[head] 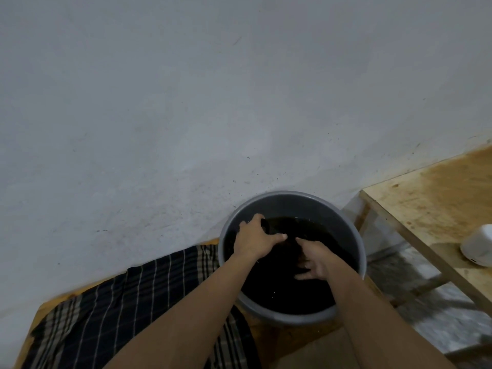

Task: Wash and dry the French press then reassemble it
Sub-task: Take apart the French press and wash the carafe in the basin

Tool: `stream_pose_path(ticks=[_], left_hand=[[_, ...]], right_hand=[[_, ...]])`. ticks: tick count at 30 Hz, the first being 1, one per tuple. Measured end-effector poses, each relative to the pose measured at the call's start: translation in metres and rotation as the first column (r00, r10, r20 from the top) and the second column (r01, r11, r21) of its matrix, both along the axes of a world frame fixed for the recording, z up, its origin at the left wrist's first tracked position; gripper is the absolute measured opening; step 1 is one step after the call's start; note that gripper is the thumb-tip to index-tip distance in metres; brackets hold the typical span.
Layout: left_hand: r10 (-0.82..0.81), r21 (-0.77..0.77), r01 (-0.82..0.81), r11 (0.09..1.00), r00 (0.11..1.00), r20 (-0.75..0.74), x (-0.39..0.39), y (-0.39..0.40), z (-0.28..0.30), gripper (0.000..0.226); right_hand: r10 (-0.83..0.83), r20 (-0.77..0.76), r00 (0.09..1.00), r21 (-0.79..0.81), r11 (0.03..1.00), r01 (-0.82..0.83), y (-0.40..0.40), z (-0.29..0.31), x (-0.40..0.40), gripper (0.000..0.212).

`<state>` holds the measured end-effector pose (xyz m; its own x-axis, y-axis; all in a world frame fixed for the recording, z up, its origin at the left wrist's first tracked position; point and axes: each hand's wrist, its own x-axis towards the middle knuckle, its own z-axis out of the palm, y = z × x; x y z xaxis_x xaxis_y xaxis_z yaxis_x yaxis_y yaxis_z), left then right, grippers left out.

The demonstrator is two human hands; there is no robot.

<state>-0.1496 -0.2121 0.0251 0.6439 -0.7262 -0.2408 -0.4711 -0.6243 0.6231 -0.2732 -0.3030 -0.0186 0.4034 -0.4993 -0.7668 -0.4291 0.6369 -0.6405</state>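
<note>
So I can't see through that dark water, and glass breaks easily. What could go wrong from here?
1. Both hands, left and right, work in the basin of opaque water; a slippery part could slip and knock the wall unseen.
2. The basin sits by the checked cloth; splashes could soak it.
3. Dirty water may leave residue, so a clean rinse is probably needed.

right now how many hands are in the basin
2. The left hand is at the far left of the grey basin, gripping something dark. The right hand is lower right, fingers in the dark water. What they hold is hidden.
</note>
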Motion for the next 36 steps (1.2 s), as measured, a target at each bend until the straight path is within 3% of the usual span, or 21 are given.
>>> stream_pose_path(ticks=[5,9,18,28,31,33,34,36], left_hand=[[-0.07,-0.018,0.073,0.997,0.989,0.131,0.003,0.002,-0.003,0.072],[-0.062,-0.125,0.068,0.99,0.996,0.057,0.009,0.012,-0.012,0.067],[-0.044,-0.261,0.066,0.963,0.995,0.086,0.013,0.019,-0.012,0.061],[0.054,-0.33,-0.065,0.942,0.998,-0.043,0.017,0.032,-0.005,0.059],[0.078,-0.321,-0.12,0.94,0.987,-0.14,0.02,0.031,-0.003,0.059],[0.123,-0.263,-0.203,0.943,0.949,-0.29,0.019,0.026,0.0,0.063],[0.165,-0.196,-0.269,0.943,0.889,-0.427,0.017,0.022,0.002,0.067],[0.283,0.011,-0.378,0.926,0.672,-0.684,0.012,0.017,-0.001,0.066]], right_hand=[[0.046,-0.059,0.997,-0.028,0.998,-0.048,-0.001,-0.001,-0.002,0.043],[0.064,-0.03,0.998,-0.024,0.998,-0.064,-0.005,0.001,-0.004,0.034],[0.049,0.013,0.999,-0.056,0.997,-0.048,-0.002,-0.001,0.002,0.037],[0.058,0.022,0.998,-0.239,0.97,-0.051,0.009,0.009,0.011,0.03],[0.043,0.122,0.992,-0.263,0.965,-0.01,0.009,0.014,0.002,0.021],[0.023,0.204,0.979,-0.212,0.977,0.021,0.005,0.014,-0.006,0.019],[0.026,0.226,0.974,-0.183,0.983,0.017,0.003,0.014,-0.008,0.017],[0.05,0.212,0.976,-0.15,0.988,-0.018,0.0,0.013,-0.01,0.01]])
